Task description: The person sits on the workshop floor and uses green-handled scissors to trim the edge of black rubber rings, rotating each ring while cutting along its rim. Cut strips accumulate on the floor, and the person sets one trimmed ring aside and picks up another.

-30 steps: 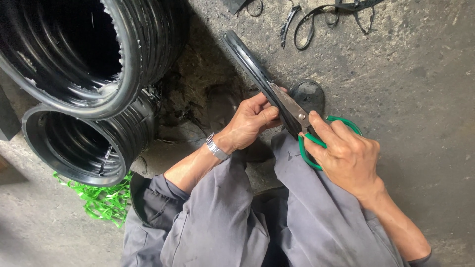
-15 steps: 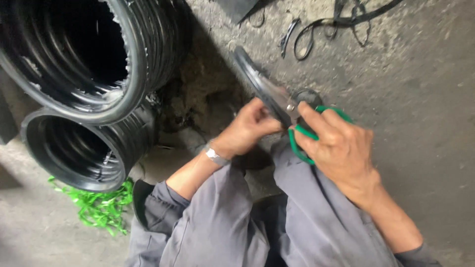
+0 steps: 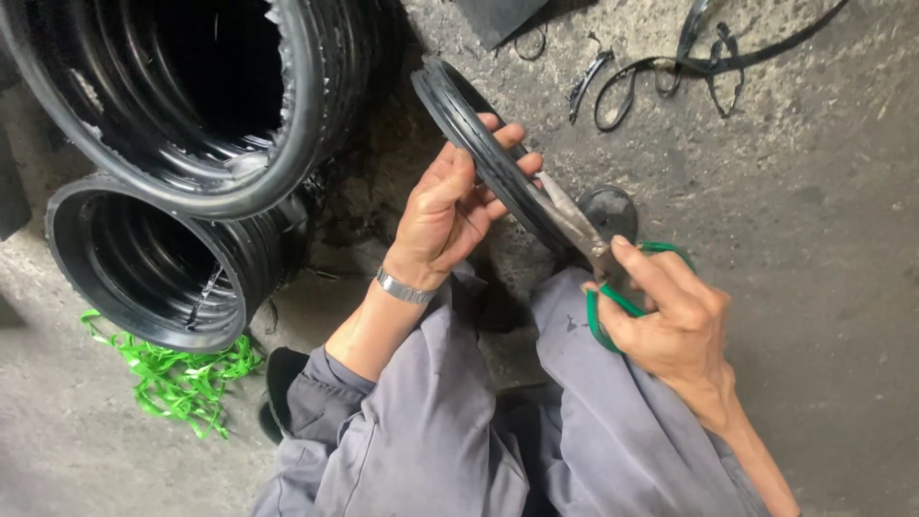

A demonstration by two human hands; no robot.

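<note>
Person trimming a black rubber ring with green-handled scissors, seated on a concrete floor.
Left: two stacks of black ribbed rubber rings (image 3: 172, 144), hollow centres dark, green plastic strapping scraps (image 3: 177, 373) beside them. Left hand (image 3: 450, 215) fingers clasp the narrow black rubber ring (image 3: 479, 144); right hand (image 3: 670, 311) fingers clenched in the green-handled metal scissors (image 3: 598, 263), blades at the ring's edge. Black rubber offcuts (image 3: 670, 67) on the grey concrete floor (image 3: 814, 220).

Single head view, steep downward, close over lap and floor (image 3: 823, 287).

Matt black rubber ring (image 3: 488, 158), dull metal scissor blades (image 3: 572, 222) with glossy green plastic handles (image 3: 613, 302), rough grey concrete floor (image 3: 814, 230).
</note>
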